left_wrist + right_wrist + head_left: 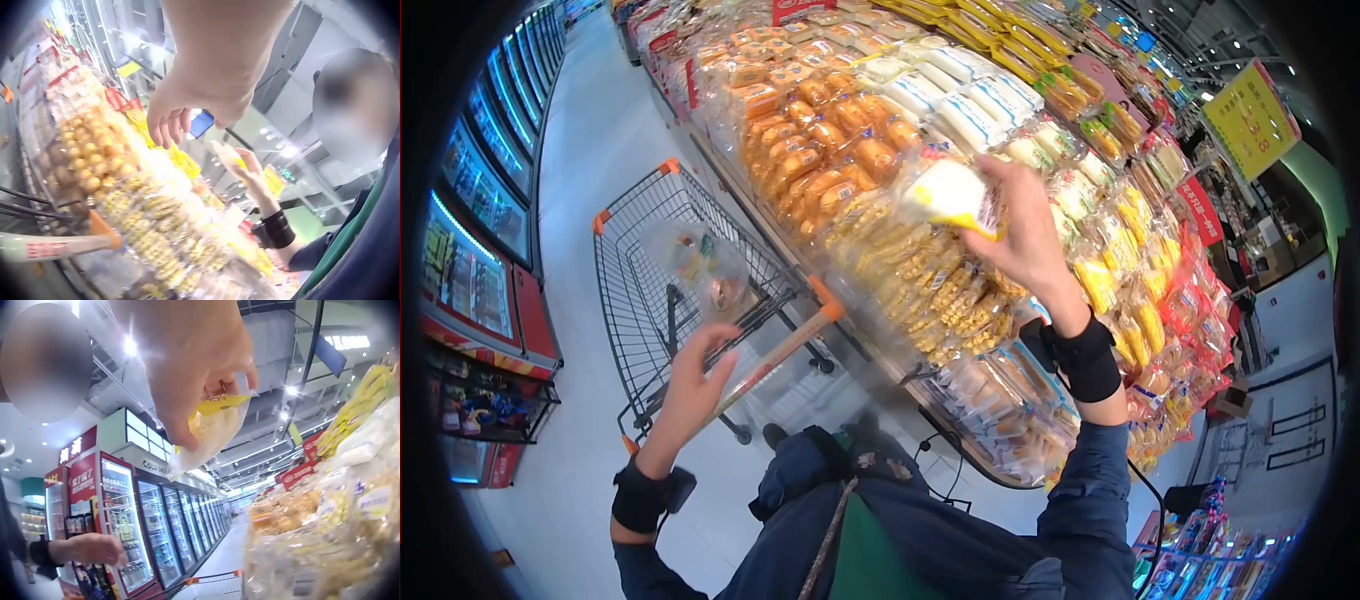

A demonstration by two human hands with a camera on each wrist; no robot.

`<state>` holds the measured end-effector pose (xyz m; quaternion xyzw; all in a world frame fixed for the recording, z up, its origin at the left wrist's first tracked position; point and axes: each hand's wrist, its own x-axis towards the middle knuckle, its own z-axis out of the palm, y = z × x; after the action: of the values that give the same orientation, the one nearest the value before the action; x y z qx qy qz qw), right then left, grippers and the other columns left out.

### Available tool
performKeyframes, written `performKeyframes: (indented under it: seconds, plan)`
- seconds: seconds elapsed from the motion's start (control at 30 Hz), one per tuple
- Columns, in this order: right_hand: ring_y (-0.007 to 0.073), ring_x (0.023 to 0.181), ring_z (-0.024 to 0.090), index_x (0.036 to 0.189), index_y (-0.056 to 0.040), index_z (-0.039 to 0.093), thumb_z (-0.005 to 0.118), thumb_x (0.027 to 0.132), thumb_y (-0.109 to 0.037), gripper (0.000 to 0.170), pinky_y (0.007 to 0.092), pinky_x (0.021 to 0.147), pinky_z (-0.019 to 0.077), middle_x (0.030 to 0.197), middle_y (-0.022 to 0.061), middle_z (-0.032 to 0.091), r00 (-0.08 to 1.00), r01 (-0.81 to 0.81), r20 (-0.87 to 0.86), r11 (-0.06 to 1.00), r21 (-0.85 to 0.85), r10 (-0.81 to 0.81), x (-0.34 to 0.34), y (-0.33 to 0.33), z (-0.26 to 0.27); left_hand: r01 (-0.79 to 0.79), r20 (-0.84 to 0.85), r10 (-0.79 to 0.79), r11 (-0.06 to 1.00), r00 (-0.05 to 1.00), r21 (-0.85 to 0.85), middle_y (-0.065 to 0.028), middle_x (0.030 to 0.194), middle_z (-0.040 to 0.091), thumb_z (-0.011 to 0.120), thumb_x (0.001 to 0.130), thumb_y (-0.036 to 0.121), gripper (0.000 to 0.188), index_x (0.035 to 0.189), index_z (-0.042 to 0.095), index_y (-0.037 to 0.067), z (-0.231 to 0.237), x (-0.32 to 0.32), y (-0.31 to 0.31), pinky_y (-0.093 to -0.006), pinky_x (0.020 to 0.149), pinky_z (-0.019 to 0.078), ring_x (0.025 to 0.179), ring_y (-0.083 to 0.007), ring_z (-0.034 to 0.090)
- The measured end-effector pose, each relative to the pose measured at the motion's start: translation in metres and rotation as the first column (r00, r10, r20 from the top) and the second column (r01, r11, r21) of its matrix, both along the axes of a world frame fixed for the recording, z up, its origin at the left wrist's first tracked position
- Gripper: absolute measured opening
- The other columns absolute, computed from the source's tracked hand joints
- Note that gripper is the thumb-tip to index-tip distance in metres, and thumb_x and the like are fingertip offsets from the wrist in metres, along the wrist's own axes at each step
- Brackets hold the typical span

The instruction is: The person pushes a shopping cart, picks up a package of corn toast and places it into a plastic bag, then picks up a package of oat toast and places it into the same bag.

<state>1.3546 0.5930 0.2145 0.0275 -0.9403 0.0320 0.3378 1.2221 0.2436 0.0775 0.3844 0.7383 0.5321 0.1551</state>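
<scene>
My right hand point(1025, 215) grips a packaged bread point(948, 192) in a clear and yellow wrapper, raised over the stacked bread display. In the right wrist view the thumb and fingers pinch the wrapper's upper edge, and pale bread point(215, 428) shows through the plastic. Below it lie bagged yellow twisted pastries point(945, 285) and round orange-brown buns point(825, 150). My left hand point(692, 375) hovers by the handle point(775, 355) of a shopping cart, holding nothing, its fingers loosely bent. A clear plastic bag with items point(705, 265) sits in the cart.
The wire cart point(630, 290) stands left of the display. Lit drink coolers point(470, 260) line the far side of the aisle point(590, 140). White packaged loaves point(975, 105) lie further back, and a yellow price sign point(1250, 120) hangs at the right.
</scene>
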Motion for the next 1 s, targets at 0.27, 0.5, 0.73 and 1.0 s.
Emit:
performKeyframes:
  seconds: [0.27,0.5,0.73,1.0]
  plan:
    - [0.031,0.102,0.048,0.115,-0.004,0.044,0.076,0.054,-0.013,0.07,0.0473,0.097,0.0308,0.106,0.012,0.052,0.935,-0.296,0.169,0.949,-0.109,0.311,-0.007,-0.101,-0.026,0.145,0.542,-0.462,0.838,0.701,0.526,-0.0094,0.118,0.049,0.051,0.088,0.014,0.041,0.125,0.036,0.001,0.043,0.016,0.069,-0.0306,0.091,0.0391,0.109,-0.0165,0.048]
    - [0.0296,0.113,0.044,0.125,-0.0029,0.036,0.074,0.062,-0.011,0.074,0.0444,0.099,0.031,0.118,0.0142,0.047,0.944,-0.2,0.13,0.84,-0.504,0.302,-0.013,-0.112,-0.058,0.029,0.666,-0.32,0.912,0.674,0.409,-0.0085,0.116,0.051,0.052,0.088,0.014,0.041,0.124,0.036,0.002,0.009,0.014,0.054,-0.0293,0.083,0.0495,0.103,-0.0157,0.055]
    - [0.0163,0.101,0.054,0.127,-0.0023,0.035,0.047,0.091,-0.022,0.043,0.0305,0.081,0.0479,0.111,0.0082,0.053,0.855,0.104,-0.025,-0.219,-0.97,0.518,-0.034,-0.114,-0.115,-0.087,0.735,-0.279,0.905,0.618,0.416,-0.0082,0.115,0.053,0.054,0.088,0.017,0.044,0.125,0.035,0.003,-0.001,0.008,0.038,-0.0268,0.079,0.0518,0.096,-0.0145,0.059]
    - [0.0152,0.09,0.058,0.117,-0.0021,0.047,0.055,0.087,-0.014,0.033,0.0301,0.067,0.0535,0.105,0.0075,0.055,0.799,0.195,0.028,-0.215,-0.957,0.6,-0.047,-0.139,-0.119,-0.086,0.711,-0.195,0.937,0.675,0.339,-0.0061,0.107,0.058,0.057,0.087,0.018,0.044,0.124,0.038,0.005,-0.028,0.005,0.02,-0.0259,0.082,0.0487,0.096,-0.0124,0.058]
